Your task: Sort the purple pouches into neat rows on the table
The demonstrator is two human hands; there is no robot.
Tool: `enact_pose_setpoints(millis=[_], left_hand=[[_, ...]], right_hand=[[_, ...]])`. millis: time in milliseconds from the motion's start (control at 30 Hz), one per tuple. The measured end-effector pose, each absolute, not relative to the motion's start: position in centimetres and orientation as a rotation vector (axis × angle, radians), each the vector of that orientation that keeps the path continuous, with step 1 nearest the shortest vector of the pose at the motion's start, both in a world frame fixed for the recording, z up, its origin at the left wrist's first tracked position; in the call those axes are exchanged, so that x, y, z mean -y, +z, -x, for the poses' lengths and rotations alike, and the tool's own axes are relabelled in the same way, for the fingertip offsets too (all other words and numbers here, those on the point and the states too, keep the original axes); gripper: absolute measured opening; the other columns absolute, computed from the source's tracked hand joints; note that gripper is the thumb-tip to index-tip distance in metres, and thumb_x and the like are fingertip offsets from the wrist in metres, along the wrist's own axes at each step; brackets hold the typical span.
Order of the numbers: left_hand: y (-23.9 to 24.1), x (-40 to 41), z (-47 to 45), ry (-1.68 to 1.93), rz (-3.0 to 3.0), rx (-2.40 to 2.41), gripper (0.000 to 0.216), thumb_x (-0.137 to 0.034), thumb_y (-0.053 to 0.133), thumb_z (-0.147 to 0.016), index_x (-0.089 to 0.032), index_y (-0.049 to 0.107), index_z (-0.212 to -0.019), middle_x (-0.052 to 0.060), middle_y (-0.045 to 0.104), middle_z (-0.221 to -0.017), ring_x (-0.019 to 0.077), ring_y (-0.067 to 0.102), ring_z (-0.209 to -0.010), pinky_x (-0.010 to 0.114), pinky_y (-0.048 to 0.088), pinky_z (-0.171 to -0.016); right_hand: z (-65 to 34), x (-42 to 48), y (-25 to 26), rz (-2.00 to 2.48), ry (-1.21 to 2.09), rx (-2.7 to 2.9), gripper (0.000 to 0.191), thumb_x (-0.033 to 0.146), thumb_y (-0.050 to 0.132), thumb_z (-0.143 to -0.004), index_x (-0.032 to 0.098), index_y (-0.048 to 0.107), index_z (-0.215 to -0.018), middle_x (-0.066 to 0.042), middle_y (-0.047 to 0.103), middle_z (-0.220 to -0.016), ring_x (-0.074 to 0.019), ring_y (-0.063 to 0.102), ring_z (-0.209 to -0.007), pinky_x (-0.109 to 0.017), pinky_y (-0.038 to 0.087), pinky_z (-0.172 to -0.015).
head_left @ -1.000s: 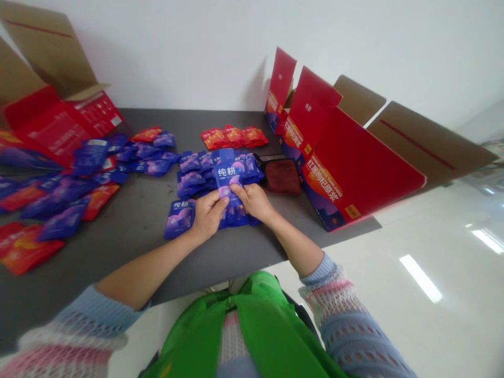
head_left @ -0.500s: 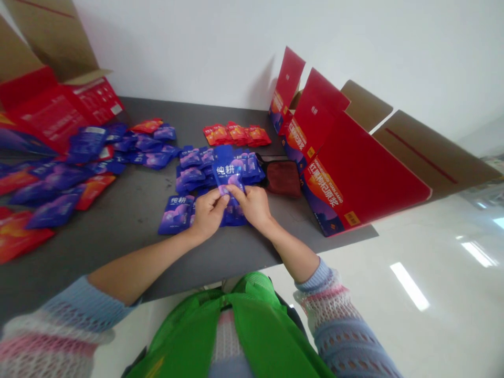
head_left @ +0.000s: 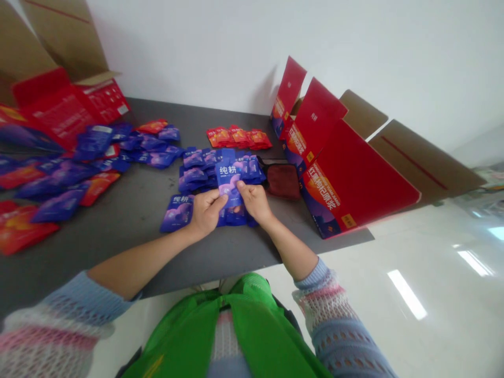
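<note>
A person in a knitted sweater and green vest (head_left: pixel 244 325) holds a blue packet (head_left: pixel 228 177) upright above the near edge of a grey tabletop (head_left: pixel 129 231). The left hand (head_left: pixel 205 212) and the right hand (head_left: pixel 255 202) are both closed on it, thumb and fingers pinching its lower edge from either side. That grip leaves the printed white characters facing the camera and uncovered.

The packet hangs just over a stack of blue packets (head_left: pixel 236 214) lying between the two hands. One more single packet (head_left: pixel 178 212) lies flat, touching the left hand's outer side. Behind them, blue packets (head_left: pixel 197 170) lie overlapped in neat rows, and a short row of red packets (head_left: pixel 238 137) sits nearer the wall, the colours kept apart. A dark red cloth (head_left: pixel 282 181) lies just right of the rows.

To the right, an open red carton (head_left: pixel 346 178) stands with its flaps up. On the left, a loose heap of mixed packets (head_left: pixel 79 173) spreads out from another opened carton (head_left: pixel 66 113).
</note>
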State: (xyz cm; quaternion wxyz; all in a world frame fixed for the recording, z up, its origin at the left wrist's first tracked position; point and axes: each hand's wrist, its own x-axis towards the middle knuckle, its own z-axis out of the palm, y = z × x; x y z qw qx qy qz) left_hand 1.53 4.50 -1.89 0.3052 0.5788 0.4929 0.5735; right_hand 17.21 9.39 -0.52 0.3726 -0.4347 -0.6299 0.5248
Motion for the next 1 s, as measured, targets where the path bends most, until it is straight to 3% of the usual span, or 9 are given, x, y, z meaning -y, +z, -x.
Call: enact_pose_setpoints(millis=[133,300,400,533,633,767,1000], left_hand=[[-1.9,-4.7,-1.4,1.546,-1.451,-1.300,0.041,-0.040,0.063,-0.078,-0.019,0.044,-0.049,0.000,0.037,-0.050,0.0133,0.033,-0.053,0.028,0.025,-0.052],[-1.7,-4.3,-1.1,1.508,-1.408,-1.230,0.035,-0.036,0.060,-0.072,-0.018,0.045,-0.046,0.000,0.038,-0.049,0.0128,0.033,-0.051,0.027,0.024,-0.050],[-0.9,-3.5,-1.1,1.477,-1.447,-1.196,0.037,-0.036,0.061,-0.072,-0.018,0.044,-0.044,0.001,0.037,-0.049,0.0121,0.032,-0.050,0.027,0.023,-0.049],[-0.1,-2.3,-0.4,1.407,-1.397,-1.200,0.030,-0.038,0.067,-0.074,-0.018,0.059,-0.052,0.000,0.043,-0.049,0.0123,0.036,-0.049,0.025,0.026,-0.047],[0.0,-1.0,1.3,1.249,-1.341,-1.227,0.031,-0.044,0.072,-0.076,-0.016,0.066,-0.063,-0.002,0.042,-0.048,0.0090,0.032,-0.044,0.022,0.023,-0.043],[0.4,1.3,5.6,1.017,-1.387,-1.440,0.042,-0.052,0.065,-0.083,-0.018,0.053,-0.062,-0.005,0.036,-0.045,0.0059,0.029,-0.041,0.017,0.021,-0.044],[4.1,2.2,10.4,0.199,-1.510,-1.912,0.030,-0.048,0.049,-0.077,-0.020,0.057,-0.066,0.001,0.050,-0.050,0.0198,0.050,-0.051,0.028,0.038,-0.053]], right_hand=[[-16.7,-9.3,-1.0,1.141,1.374,1.477,0.073,0.089,0.059,-0.079,0.021,0.046,-0.052,0.003,0.051,-0.047,-0.0098,0.046,-0.045,-0.023,0.038,-0.046],[-16.6,-10.1,-0.7,1.088,1.534,1.261,0.061,0.079,0.076,-0.069,0.022,0.056,-0.068,0.006,0.052,-0.057,-0.0094,0.046,-0.051,-0.023,0.043,-0.054],[-17.0,-10.2,-0.2,1.099,1.359,1.334,0.061,0.079,0.069,-0.077,0.023,0.051,-0.064,0.005,0.050,-0.055,-0.0105,0.046,-0.051,-0.023,0.042,-0.055],[-17.5,-8.5,0.7,1.201,0.904,1.601,0.059,0.072,0.052,-0.094,0.022,0.052,-0.063,0.002,0.049,-0.059,-0.0134,0.050,-0.060,-0.023,0.037,-0.059],[-17.9,-7.6,1.4,1.298,0.623,1.587,0.054,0.060,0.054,-0.099,0.022,0.050,-0.061,0.002,0.044,-0.061,-0.0135,0.048,-0.064,-0.024,0.034,-0.062],[-19.1,-9.3,2.0,1.274,0.542,1.387,0.053,0.051,0.054,-0.099,0.023,0.036,-0.058,0.003,0.032,-0.061,-0.0120,0.037,-0.061,-0.025,0.030,-0.060],[-20.6,-12.7,1.3,1.197,0.729,1.276,0.053,0.053,0.055,-0.097,0.024,0.031,-0.060,0.006,0.028,-0.057,-0.0098,0.030,-0.055,-0.026,0.025,-0.054]])
